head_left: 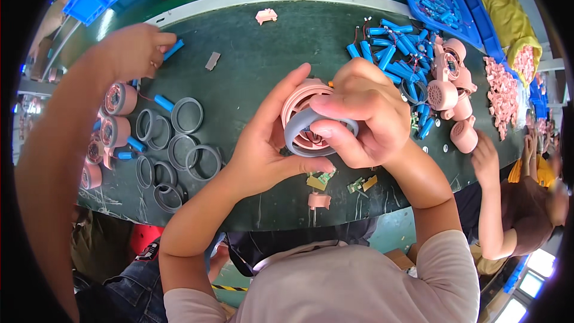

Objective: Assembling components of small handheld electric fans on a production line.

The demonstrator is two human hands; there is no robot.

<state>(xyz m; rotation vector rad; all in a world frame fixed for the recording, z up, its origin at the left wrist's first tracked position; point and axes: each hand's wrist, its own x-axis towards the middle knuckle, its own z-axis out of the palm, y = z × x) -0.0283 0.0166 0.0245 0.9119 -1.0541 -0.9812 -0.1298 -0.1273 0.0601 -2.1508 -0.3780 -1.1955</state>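
My left hand [254, 146] is wrapped round a round pink fan housing [292, 103], whose open side shows wires and parts inside. Pinched between the thumb and fingers of my right hand [376, 110] is a grey ring [292, 139]. The ring lies tilted over the housing's opening; whether it is seated there I cannot tell. Below my hands, small green circuit boards [324, 177] and a little pink plastic piece [318, 201] rest on the dark green table [269, 206].
Loose grey rings [187, 115] lie at the left beside pink housings [119, 98]. A co-worker's hand [134, 51] there holds a blue battery [174, 49]. At the right are piled wired batteries [388, 54], more housings [442, 94], small pink parts [501, 96] and another co-worker's hand [485, 158].
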